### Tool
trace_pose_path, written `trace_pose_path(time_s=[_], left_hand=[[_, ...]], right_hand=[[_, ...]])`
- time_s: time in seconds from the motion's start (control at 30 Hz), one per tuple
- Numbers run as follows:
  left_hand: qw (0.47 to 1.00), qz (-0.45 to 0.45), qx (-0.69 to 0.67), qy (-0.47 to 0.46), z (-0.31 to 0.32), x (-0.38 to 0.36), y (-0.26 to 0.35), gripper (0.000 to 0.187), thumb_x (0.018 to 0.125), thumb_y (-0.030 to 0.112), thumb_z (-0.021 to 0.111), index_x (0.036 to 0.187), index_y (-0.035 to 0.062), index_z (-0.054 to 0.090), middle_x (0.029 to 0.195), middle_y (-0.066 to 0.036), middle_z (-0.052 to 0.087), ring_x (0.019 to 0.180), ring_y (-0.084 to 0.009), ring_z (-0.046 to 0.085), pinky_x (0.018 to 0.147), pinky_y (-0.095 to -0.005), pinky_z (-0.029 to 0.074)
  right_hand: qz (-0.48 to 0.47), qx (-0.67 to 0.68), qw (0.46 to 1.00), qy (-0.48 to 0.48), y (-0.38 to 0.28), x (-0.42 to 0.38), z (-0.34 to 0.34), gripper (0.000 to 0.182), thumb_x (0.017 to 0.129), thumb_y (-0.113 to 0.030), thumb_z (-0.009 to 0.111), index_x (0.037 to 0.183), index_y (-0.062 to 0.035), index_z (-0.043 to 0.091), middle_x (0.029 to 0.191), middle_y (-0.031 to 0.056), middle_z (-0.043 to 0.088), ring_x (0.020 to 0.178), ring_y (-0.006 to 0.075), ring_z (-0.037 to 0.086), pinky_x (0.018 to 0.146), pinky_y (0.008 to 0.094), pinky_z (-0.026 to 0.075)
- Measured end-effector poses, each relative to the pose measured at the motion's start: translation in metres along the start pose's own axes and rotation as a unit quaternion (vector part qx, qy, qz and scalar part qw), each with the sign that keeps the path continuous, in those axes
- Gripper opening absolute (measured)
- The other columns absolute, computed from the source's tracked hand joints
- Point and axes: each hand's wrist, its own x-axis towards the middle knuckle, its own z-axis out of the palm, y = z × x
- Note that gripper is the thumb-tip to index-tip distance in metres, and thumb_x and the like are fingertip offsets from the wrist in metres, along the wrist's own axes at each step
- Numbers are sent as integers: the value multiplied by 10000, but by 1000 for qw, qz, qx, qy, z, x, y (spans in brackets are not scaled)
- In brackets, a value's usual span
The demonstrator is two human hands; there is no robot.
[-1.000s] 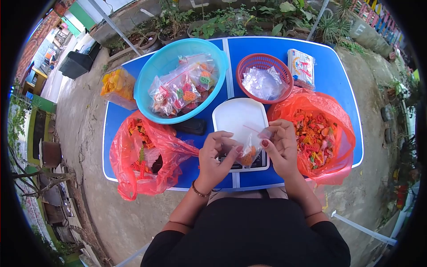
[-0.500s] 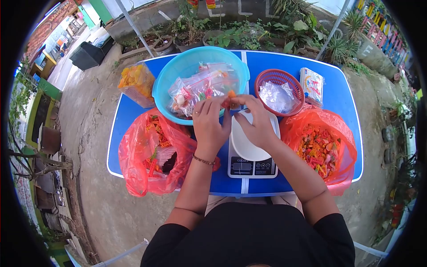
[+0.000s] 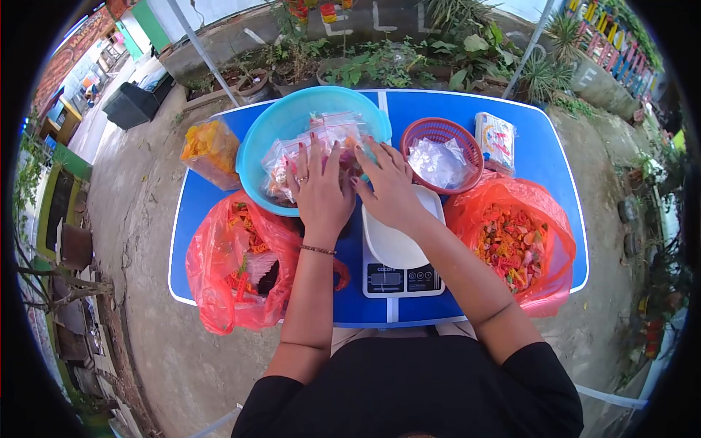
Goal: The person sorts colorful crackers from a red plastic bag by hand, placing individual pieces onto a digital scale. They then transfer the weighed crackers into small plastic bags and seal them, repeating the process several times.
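Note:
My left hand [image 3: 320,191] lies palm down with fingers spread on filled clear packets [image 3: 281,162] in the turquoise basin [image 3: 252,131]. Beside it, my right hand [image 3: 394,186] reaches over the basin's right edge, its fingers apart above the packets. What lies under the palms is hidden. Below my right hand is a white tray [image 3: 394,244] on a kitchen scale [image 3: 387,286]. Flat clear bags [image 3: 438,162] fill a red basket [image 3: 478,157] to the right.
An open red plastic bag [image 3: 208,255] of colourful pieces stands at the left, another [image 3: 558,248] at the right. A container of yellow chips [image 3: 210,150] sits at the back left of the blue table [image 3: 540,135], a white packet [image 3: 496,142] at the back right.
My hands, earlier pinched together at a small item above the basin's edge, have spread open and moved onto the packets. The view has shifted slightly.

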Motion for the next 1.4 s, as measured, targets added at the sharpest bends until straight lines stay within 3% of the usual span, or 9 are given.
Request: trace_pose_path(time_s=[0.2, 0.23, 0.37, 0.57, 0.67, 0.83, 0.97, 1.23, 1.4], left_hand=[[988, 71, -133, 12, -15, -14, 32, 432, 879, 200, 711, 1306, 158, 664, 1489, -89, 538, 1417, -298, 441, 1210, -513, 169], [984, 87, -154, -6, -17, -19, 44, 424, 877, 197, 716, 1297, 162, 671, 1475, -79, 549, 1410, -290, 449, 1207, -506, 166], [951, 153, -260, -73, -27, -34, 97, 415, 854, 196, 746, 1264, 194, 689, 1405, -45, 591, 1358, -262, 497, 1196, -498, 154], [873, 236, -393, -164, -18, -40, 161, 368, 839, 136, 728, 1206, 128, 702, 1320, -89, 634, 1259, -292, 569, 1104, -464, 351], [814, 281, -446, -243, -4, -51, 185, 330, 865, 133, 711, 1192, 90, 696, 1267, -105, 645, 1205, -305, 597, 1047, -451, 429], [801, 351, -378, -303, 10, -81, 207, 192, 893, 204, 701, 1029, 71, 722, 1095, -83, 690, 1058, -257, 652, 936, -425, 476], [799, 365, -333, -343, 6, -80, 206, 189, 885, 260, 712, 844, 75, 718, 911, -62, 698, 899, -234, 671, 821, -399, 481], [804, 350, -302, -375, -6, -78, 193, 235, 842, 297, 754, 845, 69, 697, 862, -81, 677, 847, -266, 668, 777, -398, 507], [839, 296, -286, -357, -3, -76, 198, 289, 805, 259, 788, 968, 42, 690, 1018, -100, 663, 960, -280, 657, 800, -405, 548]], right_hand=[[20, 138, 990, 14, -3, -57, -63, 433, 852, -23, 698, 1279, -78, 654, 1388, 155, 600, 1254, 337, 566, 1027, 430, 461], [34, 156, 986, 40, 1, -68, -71, 343, 836, 47, 684, 1164, -54, 681, 1254, 138, 653, 1097, 267, 658, 845, 358, 540], [104, 170, 975, 97, 14, -111, -126, 301, 774, 169, 648, 1013, -12, 673, 1030, 106, 665, 794, 172, 675, 657, 266, 520], [317, 111, 923, 190, 80, -194, -176, 292, 776, 139, 686, 1027, -11, 687, 924, 83, 693, 838, 166, 692, 677, 279, 530], [380, 25, 920, 94, 89, -219, -196, 281, 792, 100, 716, 1054, 2, 688, 1063, 82, 713, 873, 148, 681, 723, 286, 547], [252, -15, 967, -17, 79, -232, -193, 277, 728, -36, 735, 1005, -42, 745, 990, 131, 723, 1041, 358, 614, 974, 458, 475], [277, -49, 959, -38, 80, -238, -202, 240, 736, -36, 746, 975, -55, 748, 947, 132, 705, 984, 369, 632, 909, 448, 512], [396, -62, 912, 93, 84, -240, -204, 217, 763, -32, 745, 977, -71, 754, 948, 129, 698, 952, 362, 639, 856, 451, 534], [239, -90, 966, 40, 77, -228, -189, 215, 769, -41, 732, 983, -56, 748, 995, 108, 696, 1000, 333, 622, 873, 441, 526]])
